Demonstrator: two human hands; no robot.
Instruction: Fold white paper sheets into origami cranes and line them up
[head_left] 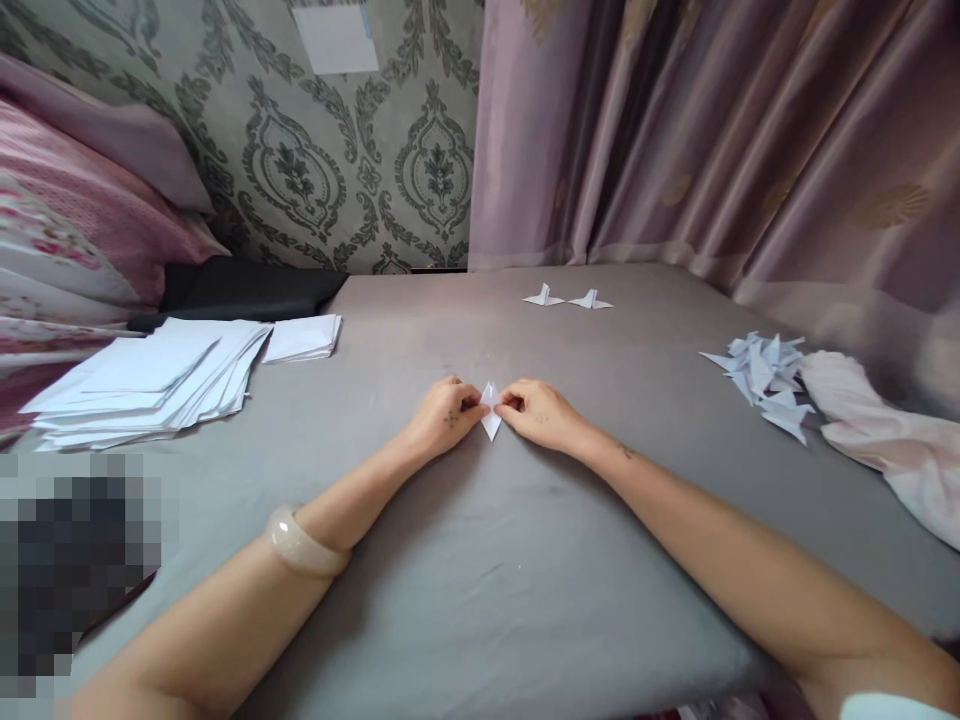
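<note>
Between my two hands, a small white folded paper [491, 422] in a narrow diamond shape is held just over the grey cloth surface [450, 600]. My left hand [448, 415] pinches its left edge between thumb and fingers. On the opposite edge, the thumb and fingers of my right hand [538, 412] are closed in the same way. One point of the paper faces me and the other faces away. The fingertips partly cover its sides.
Stacked white sheets [161, 385] lie at the left, beside a smaller paper stack [304, 338]. Two folded paper birds [544, 296] stand at the back. A pile of folded paper birds [761, 370] sits at the right by a pale cloth [877, 430]. Curtains [675, 130] hang behind.
</note>
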